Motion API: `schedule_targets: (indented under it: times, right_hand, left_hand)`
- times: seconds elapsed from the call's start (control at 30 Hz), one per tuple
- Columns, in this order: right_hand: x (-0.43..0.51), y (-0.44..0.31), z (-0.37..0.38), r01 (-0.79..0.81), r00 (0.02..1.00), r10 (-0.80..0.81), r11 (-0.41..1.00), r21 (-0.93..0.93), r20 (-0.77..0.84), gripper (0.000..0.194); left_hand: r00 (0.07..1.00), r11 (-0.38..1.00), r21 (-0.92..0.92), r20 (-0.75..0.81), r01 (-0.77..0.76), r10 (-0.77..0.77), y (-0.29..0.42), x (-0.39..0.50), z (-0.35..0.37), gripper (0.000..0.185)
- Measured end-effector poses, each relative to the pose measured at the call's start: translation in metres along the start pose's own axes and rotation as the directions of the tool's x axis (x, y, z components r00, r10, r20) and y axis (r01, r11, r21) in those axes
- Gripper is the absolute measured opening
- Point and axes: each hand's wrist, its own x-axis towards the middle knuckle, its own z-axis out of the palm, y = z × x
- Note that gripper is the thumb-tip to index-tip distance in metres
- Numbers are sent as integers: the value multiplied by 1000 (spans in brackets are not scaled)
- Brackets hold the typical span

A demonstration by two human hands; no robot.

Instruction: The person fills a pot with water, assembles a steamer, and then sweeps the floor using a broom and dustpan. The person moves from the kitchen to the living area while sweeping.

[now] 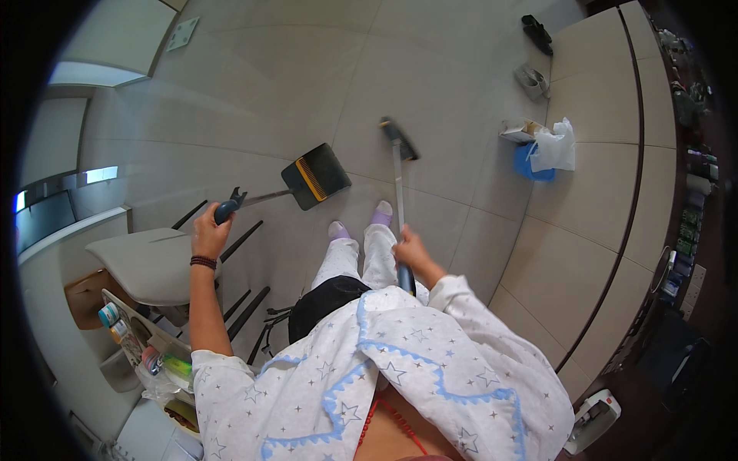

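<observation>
My left hand grips the dark blue handle of a long-handled dustpan. Its black pan, with a yellow toothed strip, is down at the tiled floor ahead of my feet. In my right hand is the pole of a broom, held just above its dark grip end. The broom's dark head lies to the right of the pan and apart from it, slightly blurred. Both of my feet, in purple-and-white socks, stand behind the two tools.
A light chair with dark legs stands at my left, near a cart of bottles and packets. On the right, a blue bin with a white plastic bag, a box and shoes line the cabinet front. A scale lies far left.
</observation>
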Motion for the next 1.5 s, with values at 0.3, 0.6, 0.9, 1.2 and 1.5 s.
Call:
schedule_targets:
  times: [0.3,0.6,0.9,1.2,1.5]
  right_hand:
    - [-72,-73,-39,-83,959,105,992,-93,265,76]
    - [-33,-115,-121,45,989,-39,998,39,-141,71]
    - [218,-255,-272,111,953,8,922,372,-304,7]
    - [365,-432,-167,140,977,-138,990,-1,-163,20]
    - [349,-396,-26,264,965,-177,616,-743,195,42]
  left_hand:
    - [999,999,-9,20,41,-41,-6,17,-7,27]
    - [968,962,-256,-203,94,-148,-57,29,16,27]
    - [881,904,-279,-260,323,-395,-18,97,6,25]
    - [818,855,-224,-255,468,-515,33,175,-15,25]
    - [784,828,-272,-278,490,-555,-1,183,-5,21]
